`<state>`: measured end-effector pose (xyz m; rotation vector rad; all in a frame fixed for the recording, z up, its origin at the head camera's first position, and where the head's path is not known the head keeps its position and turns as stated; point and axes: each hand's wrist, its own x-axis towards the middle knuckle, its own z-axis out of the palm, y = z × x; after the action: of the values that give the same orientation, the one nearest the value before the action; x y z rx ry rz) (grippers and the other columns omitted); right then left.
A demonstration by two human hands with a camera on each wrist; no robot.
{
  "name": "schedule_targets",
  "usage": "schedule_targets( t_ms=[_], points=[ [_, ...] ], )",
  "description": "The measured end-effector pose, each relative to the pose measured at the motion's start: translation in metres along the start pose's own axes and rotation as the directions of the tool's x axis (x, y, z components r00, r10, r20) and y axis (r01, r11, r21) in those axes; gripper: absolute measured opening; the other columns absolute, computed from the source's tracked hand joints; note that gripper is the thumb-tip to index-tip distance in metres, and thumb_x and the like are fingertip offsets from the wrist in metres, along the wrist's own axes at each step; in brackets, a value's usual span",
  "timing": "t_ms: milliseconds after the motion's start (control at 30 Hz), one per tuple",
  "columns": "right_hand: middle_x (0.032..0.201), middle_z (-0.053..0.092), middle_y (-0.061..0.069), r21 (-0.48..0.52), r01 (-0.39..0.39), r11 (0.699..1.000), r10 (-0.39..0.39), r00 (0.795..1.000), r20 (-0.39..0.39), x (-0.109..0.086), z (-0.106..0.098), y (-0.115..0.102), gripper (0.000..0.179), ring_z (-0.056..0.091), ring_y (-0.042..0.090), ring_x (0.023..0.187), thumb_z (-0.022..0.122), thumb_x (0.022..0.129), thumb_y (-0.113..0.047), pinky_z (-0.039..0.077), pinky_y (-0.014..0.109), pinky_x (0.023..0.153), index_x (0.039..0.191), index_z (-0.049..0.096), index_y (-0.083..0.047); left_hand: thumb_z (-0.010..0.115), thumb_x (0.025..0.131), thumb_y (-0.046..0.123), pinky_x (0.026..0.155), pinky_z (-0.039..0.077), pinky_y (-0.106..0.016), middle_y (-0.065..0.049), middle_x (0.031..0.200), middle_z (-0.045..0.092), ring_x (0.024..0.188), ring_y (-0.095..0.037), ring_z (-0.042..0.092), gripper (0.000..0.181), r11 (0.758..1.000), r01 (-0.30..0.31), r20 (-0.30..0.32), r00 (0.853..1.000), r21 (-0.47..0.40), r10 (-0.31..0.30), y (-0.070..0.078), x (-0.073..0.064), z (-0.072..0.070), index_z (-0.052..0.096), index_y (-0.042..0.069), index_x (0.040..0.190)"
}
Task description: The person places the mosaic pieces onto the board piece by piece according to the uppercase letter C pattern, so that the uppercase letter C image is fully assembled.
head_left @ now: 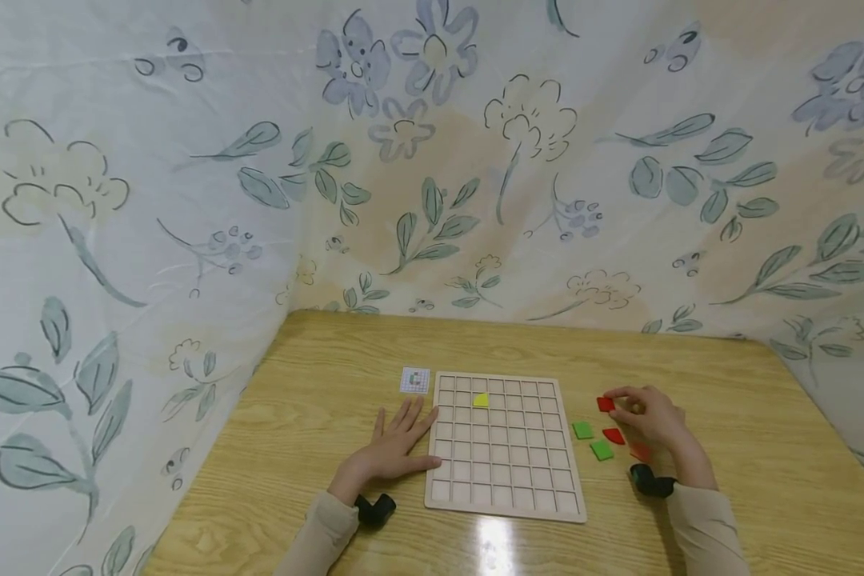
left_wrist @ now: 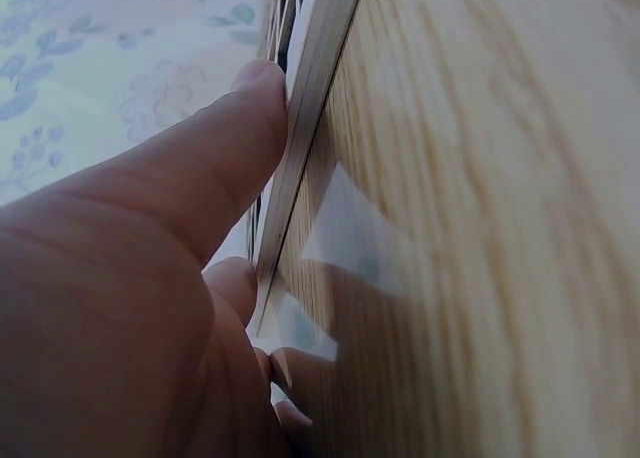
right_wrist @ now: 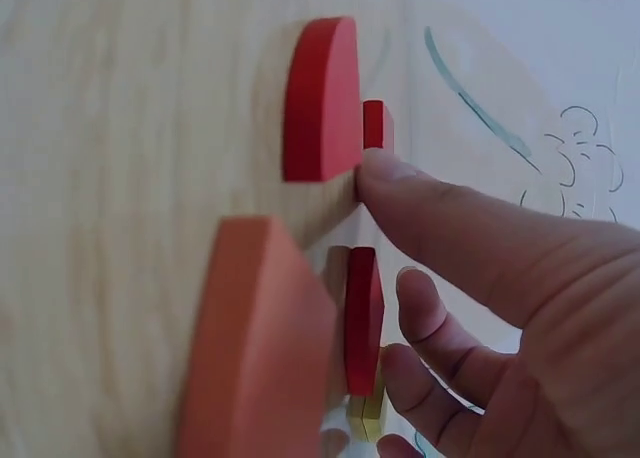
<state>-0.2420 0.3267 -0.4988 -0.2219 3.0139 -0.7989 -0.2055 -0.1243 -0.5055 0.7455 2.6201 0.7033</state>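
Observation:
My left hand [head_left: 394, 450] lies on the table with fingers spread. Its thumb and index fingertip touch the left edge of a wooden grid board [head_left: 509, 514]. In the left wrist view the thumb [left_wrist: 215, 153] presses against the board's side. My right hand [head_left: 651, 414] pinches a red square-looking tile [head_left: 606, 404] between thumb and index finger, right of the board. A red quarter-round tile [head_left: 614, 436] and an orange tile [head_left: 640, 453] lie nearer me. In the right wrist view, another red tile [right_wrist: 363, 318] and a yellow one [right_wrist: 368, 413] show by the other fingers.
Two green tiles [head_left: 602, 450] lie between the board and the red tiles. One yellow quarter-round tile [head_left: 481, 400] sits in a cell in the board's second row. A small pattern card [head_left: 415, 380] lies off the board's upper left corner. Floral cloth [head_left: 432, 200] hangs behind the table.

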Motion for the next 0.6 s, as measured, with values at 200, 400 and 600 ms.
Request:
schedule_targets(
  t_ms=[200, 400, 600],
  points=[
    [0.085, 0.052, 0.008, -0.064, 0.008, 0.998, -0.009, 1.000, -0.025, 0.0022, 0.0009, 0.0012, 0.026, 0.044, 0.028, 0.081, 0.067, 0.085, -0.023, 0.024, 0.051, 0.071, 0.110, 0.064, -0.016, 0.048, 0.090, 0.055, 0.106, -0.012, -0.061, -0.011, 0.156, -0.004, 0.142, -0.031, -0.008, 0.079, 1.000, 0.003, 0.005, 1.000, -0.002, -0.003, 0.0008, 0.0010, -0.0004, 0.013, 0.019, 0.150],
    [0.089, 0.053, 0.010, -0.068, 0.031, 0.997, -0.034, 0.998, -0.043, 0.0041, -0.0006, 0.0003, 0.026, 0.046, 0.033, 0.085, 0.067, 0.086, -0.027, 0.025, 0.056, 0.074, 0.109, 0.064, -0.017, 0.048, 0.090, 0.056, 0.106, -0.011, -0.061, -0.009, 0.156, -0.004, 0.143, -0.030, -0.008, 0.079, 1.000, 0.009, 0.003, 1.000, 0.001, -0.009, -0.0007, 0.0034, 0.0014, 0.012, 0.020, 0.150],
    [0.095, 0.055, 0.011, -0.029, 0.019, 0.999, -0.020, 0.999, -0.042, 0.0072, 0.0002, -0.0023, 0.031, 0.049, 0.032, 0.088, 0.067, 0.084, -0.034, 0.024, 0.057, 0.077, 0.110, 0.064, -0.017, 0.047, 0.089, 0.057, 0.106, -0.011, -0.061, -0.009, 0.156, -0.005, 0.143, -0.029, -0.009, 0.080, 1.000, 0.008, 0.003, 1.000, 0.005, -0.008, -0.0004, 0.0044, 0.0019, 0.012, 0.020, 0.151]
  ],
)
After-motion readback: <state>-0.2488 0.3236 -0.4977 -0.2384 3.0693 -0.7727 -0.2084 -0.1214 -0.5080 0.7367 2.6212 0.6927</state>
